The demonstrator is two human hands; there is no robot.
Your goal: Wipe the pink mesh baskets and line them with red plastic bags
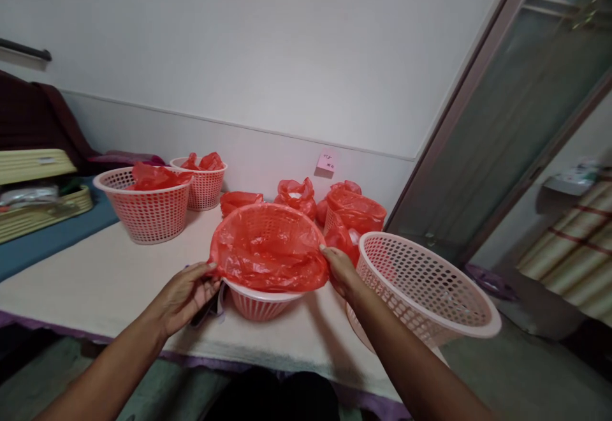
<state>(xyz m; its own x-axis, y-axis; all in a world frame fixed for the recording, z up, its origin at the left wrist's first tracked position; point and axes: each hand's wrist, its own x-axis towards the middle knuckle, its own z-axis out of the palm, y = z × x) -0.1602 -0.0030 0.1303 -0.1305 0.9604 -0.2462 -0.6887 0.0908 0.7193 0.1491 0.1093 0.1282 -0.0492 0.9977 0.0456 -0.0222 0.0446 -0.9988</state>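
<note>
In the middle of the table stands a pink slatted basket [261, 304], lined with a red plastic bag [268, 249] whose mouth is spread wide over the rim. My left hand [189, 293] pinches the bag's edge at the basket's left side, fingers partly curled. On the right side, my right hand [340, 269] grips the opposite edge of the same bag between thumb and fingers. A dark object [205, 312] with a pale strap lies partly hidden behind my left hand. Just beyond my right forearm, a large pink basket [425, 280] leans tilted, its inside bare.
Two pink baskets, one nearer [148, 214] and one farther [208, 188], hold red bags at the left. Along the wall stand a bunched red bag [296, 196] and a red-lined basket [356, 207]. A yellow case [43, 210] lies far left; a glass door [497, 89] is at right.
</note>
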